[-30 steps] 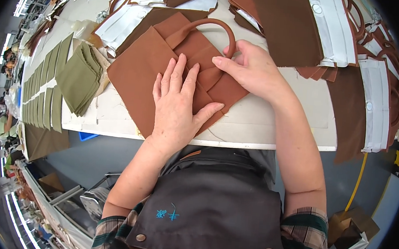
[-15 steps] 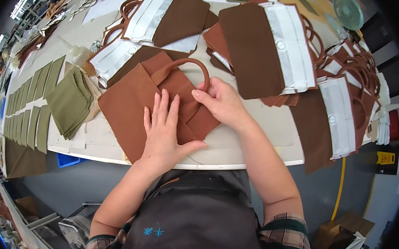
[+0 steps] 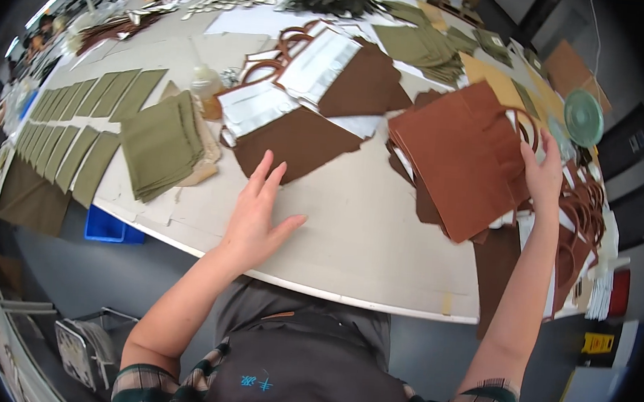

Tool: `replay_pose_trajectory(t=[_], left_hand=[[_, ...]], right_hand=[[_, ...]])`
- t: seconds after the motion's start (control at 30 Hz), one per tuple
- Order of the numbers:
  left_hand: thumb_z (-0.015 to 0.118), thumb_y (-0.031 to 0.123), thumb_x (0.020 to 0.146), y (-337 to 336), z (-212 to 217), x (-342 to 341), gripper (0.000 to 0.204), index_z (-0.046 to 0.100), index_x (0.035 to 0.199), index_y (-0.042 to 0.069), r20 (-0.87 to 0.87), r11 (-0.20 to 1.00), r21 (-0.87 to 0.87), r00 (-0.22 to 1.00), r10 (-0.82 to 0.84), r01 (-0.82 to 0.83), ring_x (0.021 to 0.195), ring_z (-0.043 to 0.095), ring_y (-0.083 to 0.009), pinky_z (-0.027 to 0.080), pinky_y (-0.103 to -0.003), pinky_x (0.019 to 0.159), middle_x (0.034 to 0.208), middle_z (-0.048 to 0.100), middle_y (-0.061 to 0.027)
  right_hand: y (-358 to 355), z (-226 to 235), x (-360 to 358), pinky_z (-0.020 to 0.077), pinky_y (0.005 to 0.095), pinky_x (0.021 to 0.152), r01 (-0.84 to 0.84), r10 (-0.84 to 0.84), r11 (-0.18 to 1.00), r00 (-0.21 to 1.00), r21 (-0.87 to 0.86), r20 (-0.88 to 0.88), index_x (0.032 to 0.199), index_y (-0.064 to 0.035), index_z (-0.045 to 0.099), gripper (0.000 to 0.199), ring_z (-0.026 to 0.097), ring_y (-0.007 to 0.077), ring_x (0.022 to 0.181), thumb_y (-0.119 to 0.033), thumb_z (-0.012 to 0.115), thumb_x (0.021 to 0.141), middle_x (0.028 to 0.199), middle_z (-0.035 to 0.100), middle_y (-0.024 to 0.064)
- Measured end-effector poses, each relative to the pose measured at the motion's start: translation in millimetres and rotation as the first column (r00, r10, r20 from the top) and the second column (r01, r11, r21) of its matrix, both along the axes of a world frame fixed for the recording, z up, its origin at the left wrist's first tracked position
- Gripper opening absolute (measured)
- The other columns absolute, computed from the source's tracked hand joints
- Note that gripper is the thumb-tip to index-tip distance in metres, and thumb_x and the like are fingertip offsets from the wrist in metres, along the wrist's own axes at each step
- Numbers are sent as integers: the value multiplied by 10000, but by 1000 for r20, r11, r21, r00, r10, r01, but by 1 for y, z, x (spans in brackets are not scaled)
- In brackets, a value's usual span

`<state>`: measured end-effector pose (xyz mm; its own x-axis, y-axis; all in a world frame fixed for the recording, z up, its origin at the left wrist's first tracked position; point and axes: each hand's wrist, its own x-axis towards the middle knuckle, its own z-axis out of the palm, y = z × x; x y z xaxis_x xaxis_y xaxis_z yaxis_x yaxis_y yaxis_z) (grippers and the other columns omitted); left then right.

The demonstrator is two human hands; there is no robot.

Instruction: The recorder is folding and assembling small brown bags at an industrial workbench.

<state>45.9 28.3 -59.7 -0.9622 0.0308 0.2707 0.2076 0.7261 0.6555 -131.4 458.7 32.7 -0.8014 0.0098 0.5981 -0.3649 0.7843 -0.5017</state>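
Observation:
My right hand (image 3: 543, 177) grips a reddish-brown bag panel (image 3: 457, 162) by the edge where its looped handle is. The panel lies over or just above the right-hand pile of brown pieces; whether it touches them I cannot tell. Its handle loop (image 3: 524, 117) rises beside my fingers. Over the tabletop (image 3: 348, 256), my left hand (image 3: 254, 222) is open with fingers spread, holding nothing. Just beyond those fingertips lies a dark brown panel (image 3: 292, 142) with a white strip, next to another brown panel (image 3: 362, 79) with white strip and handles.
Olive fabric pieces (image 3: 163, 147) are stacked at the left, beside rows of olive strips (image 3: 76, 159). A clear bottle (image 3: 207, 90) stands behind them. More brown handled pieces (image 3: 582, 214) heap at the right edge, near a green fan (image 3: 583, 117). A blue bin (image 3: 112, 226) sits below the table.
My right hand has carried the reddish-brown panel from the table's middle to the right-hand pile. My left hand has come off the panel. The view has shifted.

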Motion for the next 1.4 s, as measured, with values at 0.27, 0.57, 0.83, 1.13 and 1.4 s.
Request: replay_pose_trajectory(t=[0.27,0.57,0.83,1.13,1.4], left_hand=[[685,244,850,-31,-1,-112,731,337,1393,-100,-51,993,-74,995,84,-88,1339,368,-417,348,-418,1092,1483,305,-281],[588,312,882,-71,-3,-253,372,659,1038,-18,199,929,-144,909,366,-342,973,655,-300,486,-383,832,1013,683,-200],[603,410,897,-67,15,-273,387,689,913,34,386,947,146,898,211,-285,719,604,-177,467,-316,656,826,681,-61],[654,308,871,-59,163,-150,263,683,827,51,-107,885,464,994,9,42,682,525,-67,387,-237,622,757,628,25],[677,133,607,22,163,-9,151,530,640,115,-300,577,-813,795,-526,75,634,515,-238,390,-367,595,656,482,-21]], right_hand=[[-211,-98,45,355,417,1087,-459,445,885,883,79,149,1270,-51,547,468,440,332,1302,-147,666,828,1387,490,161],[-259,-137,40,265,423,1142,-424,418,905,860,-46,292,1383,4,426,540,304,324,1405,-220,589,919,1487,374,179],[-260,-138,35,244,426,1150,-373,384,923,878,-94,287,1405,13,393,550,292,327,1411,-261,541,952,1499,349,187],[-252,-143,24,415,393,1002,-304,400,821,910,-484,108,1308,29,471,421,515,299,1183,-242,484,985,1290,534,189],[-220,-125,25,485,244,644,-93,795,247,589,-965,146,958,-22,640,389,621,118,697,-405,571,966,788,673,58]])
